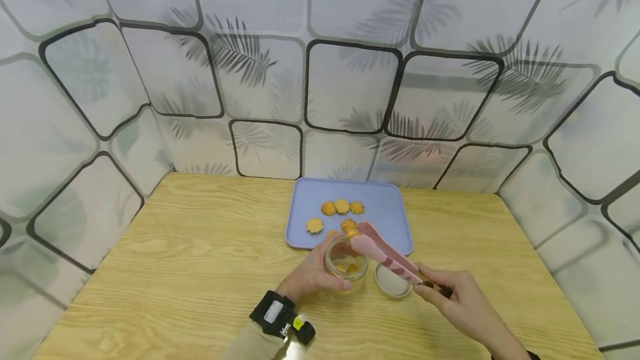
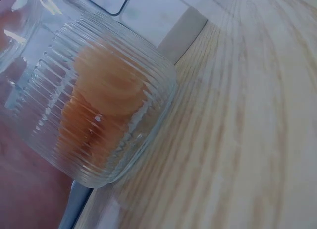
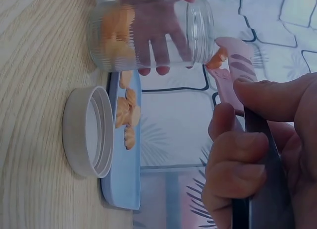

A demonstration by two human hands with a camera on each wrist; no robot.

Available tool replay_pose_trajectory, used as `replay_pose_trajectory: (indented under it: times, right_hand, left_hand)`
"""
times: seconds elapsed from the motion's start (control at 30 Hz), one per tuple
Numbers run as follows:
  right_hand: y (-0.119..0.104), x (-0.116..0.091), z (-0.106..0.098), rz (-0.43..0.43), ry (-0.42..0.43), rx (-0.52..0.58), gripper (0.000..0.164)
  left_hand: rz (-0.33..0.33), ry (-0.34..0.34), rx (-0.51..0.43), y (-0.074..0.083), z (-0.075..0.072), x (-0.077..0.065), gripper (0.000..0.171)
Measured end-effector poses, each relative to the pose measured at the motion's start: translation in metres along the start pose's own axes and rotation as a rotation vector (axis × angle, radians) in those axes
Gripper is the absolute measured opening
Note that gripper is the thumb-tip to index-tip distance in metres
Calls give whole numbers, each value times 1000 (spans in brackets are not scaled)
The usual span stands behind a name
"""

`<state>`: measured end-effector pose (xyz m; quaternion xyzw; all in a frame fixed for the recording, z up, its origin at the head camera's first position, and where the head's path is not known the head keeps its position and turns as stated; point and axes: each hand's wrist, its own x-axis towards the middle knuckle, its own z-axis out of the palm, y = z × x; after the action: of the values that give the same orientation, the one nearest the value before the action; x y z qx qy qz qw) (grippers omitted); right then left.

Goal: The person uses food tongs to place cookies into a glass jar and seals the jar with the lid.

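Note:
My left hand (image 1: 316, 274) grips a clear ribbed glass jar (image 3: 171, 35) round its side, the fingers showing through the glass. Several golden cookies (image 2: 111, 85) lie at the bottom of the jar. In my right hand (image 1: 462, 301) is a pair of tongs (image 1: 387, 257) with pink tips and dark handles, thumb and fingers pressing the arms together. A cookie (image 3: 218, 57) is pinched between the tips, close above the jar's open mouth. A round pale lid (image 1: 393, 282) lies on the table, right of the jar.
Behind the jar lies a blue tray (image 1: 385, 204) with several piped cookies (image 1: 342, 206) on it. The wooden table (image 1: 200, 260) is enclosed by patterned curtains (image 1: 350, 88) at the back and sides. A wrist camera (image 1: 300, 329) is strapped to the left wrist.

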<state>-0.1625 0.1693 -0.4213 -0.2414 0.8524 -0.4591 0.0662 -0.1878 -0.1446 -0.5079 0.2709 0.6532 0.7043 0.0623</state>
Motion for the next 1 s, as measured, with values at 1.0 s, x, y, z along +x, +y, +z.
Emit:
replay_pose_trajectory:
  times: [1.0]
  right_hand:
    - [-6, 1, -1, -250, -82, -66, 36]
  left_hand:
    - [-14, 0, 34, 0, -3, 1, 80]
